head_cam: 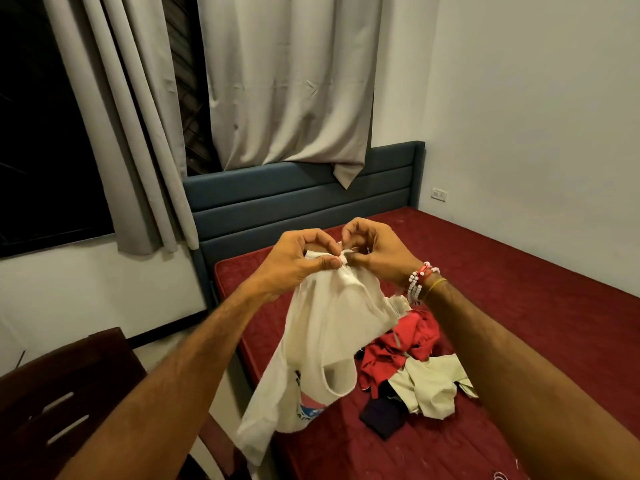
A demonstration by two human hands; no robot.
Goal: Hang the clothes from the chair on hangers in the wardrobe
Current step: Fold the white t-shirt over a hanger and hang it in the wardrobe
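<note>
A cream-white garment (pixel 322 334) hangs in the air over the bed's near left corner. My left hand (pixel 298 261) pinches its top edge between thumb and fingers. Right beside it my right hand (pixel 374 252) pinches the same bunched edge, with beaded bracelets on that wrist. A printed patch shows near the garment's lower hem. On the maroon mattress (pixel 519 306) lies a pile of clothes (pixel 412 368): red, pale green and dark pieces. The dark wooden chair (pixel 65 393) stands at the lower left. No hanger or wardrobe is in sight.
A blue padded headboard (pixel 298 199) backs the bed under grey curtains (pixel 284 84) and a dark window (pixel 45 133). White walls close the right side, with a socket (pixel 438 194) near the bed. A strip of floor runs between chair and bed.
</note>
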